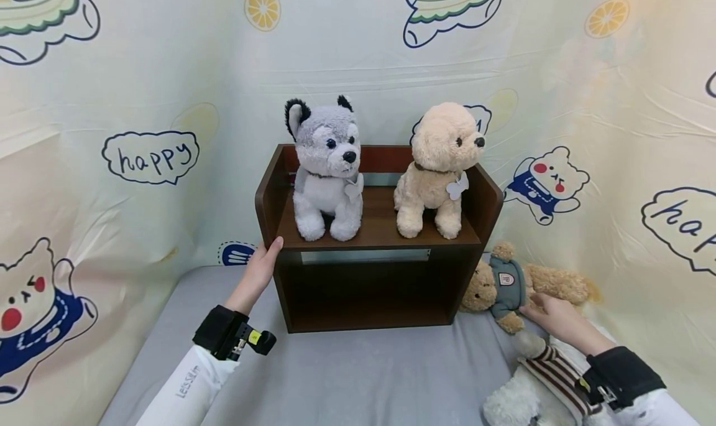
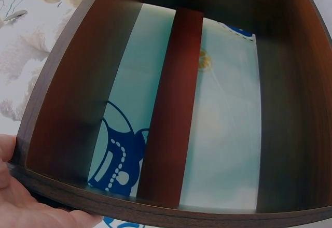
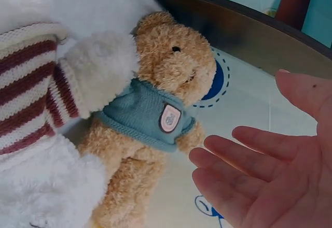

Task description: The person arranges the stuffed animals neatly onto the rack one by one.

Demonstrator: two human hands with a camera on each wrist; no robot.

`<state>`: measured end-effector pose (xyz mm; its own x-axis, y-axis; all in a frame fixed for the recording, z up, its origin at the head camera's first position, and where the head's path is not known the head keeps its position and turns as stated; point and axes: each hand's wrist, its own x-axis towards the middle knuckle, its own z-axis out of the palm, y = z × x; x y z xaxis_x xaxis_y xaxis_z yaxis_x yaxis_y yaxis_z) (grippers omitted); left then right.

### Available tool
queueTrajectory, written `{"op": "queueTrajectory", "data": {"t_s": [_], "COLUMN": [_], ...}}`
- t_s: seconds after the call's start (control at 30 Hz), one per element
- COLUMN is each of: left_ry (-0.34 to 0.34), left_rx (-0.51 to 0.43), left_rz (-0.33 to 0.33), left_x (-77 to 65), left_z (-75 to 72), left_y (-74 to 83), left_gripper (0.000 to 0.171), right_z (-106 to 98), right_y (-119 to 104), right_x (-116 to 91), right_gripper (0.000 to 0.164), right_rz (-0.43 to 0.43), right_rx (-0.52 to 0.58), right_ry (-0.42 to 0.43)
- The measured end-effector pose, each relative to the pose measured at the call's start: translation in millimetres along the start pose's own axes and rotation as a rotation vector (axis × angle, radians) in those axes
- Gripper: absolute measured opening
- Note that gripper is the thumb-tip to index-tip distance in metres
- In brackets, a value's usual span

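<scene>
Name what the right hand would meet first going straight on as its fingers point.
The right hand would probably meet the brown teddy bear first, though the depth between them is unclear.

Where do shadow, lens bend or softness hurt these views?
Head: the lower compartment of the shelf sits in deep shadow, the husky above it clearly lit; left wrist: the shelf's front rim bows, interior dark against the bright backdrop; right wrist: lettering on the badge of the bear is too soft to read.
</scene>
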<state>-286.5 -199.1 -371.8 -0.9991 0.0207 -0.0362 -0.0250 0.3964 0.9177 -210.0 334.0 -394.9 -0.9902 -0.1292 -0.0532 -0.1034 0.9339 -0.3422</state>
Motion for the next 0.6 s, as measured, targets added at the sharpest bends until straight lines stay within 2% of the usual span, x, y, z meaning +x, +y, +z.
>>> {"op": "queueTrajectory", "data": {"t_s": [0.33, 0.6], "left_ry": [0.003, 0.006], "left_rx": [0.014, 0.008], "left_rz": [-0.025, -0.018], "left_x": [-0.3, -0.1], "left_z": [-0.1, 0.1], "left_y": [-0.7, 0.0], "left_gripper": [0.077, 0.075], "right_z": [1, -4], "right_y": [9, 20], "right_x": [-6, -7], "right_gripper": [0.042, 0.037], "right_rz": [-0.031, 0.015], "right_rx": [-0.021, 0.013], "right_ry": [-0.019, -0.107]}}
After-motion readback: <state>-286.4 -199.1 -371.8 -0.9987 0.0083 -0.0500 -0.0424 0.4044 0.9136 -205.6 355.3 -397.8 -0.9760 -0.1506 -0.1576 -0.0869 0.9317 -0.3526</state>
